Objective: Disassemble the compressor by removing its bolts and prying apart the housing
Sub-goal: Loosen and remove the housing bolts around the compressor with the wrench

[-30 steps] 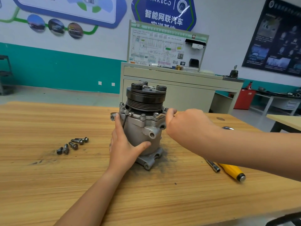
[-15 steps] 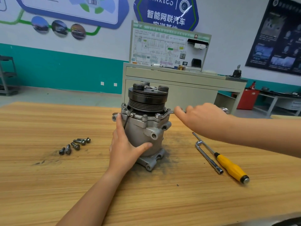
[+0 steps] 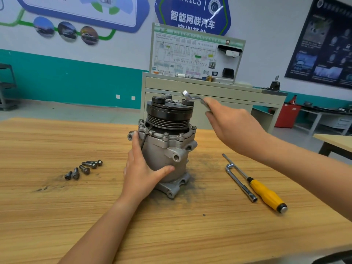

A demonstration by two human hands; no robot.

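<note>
The compressor [image 3: 163,151], upright on the table [image 3: 57,216], is clasped by the left hand [image 3: 141,172]; the wrench [image 3: 192,97], gripped in the right hand [image 3: 234,126], is held above the pulley [image 3: 169,115], with the flange bolts [image 3: 165,136] below.

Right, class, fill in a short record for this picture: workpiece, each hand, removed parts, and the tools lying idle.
Workpiece: compressor upright on the wooden table, pulley on top, flange bolts seated
Left: left hand holds the compressor's housing
Right: right hand grips a spanner, raised beside the pulley
Removed: loose bolts grouped on the table, left of the compressor
Idle tools: yellow-handled screwdriver and L-shaped socket wrench, lying right of the compressor
</note>
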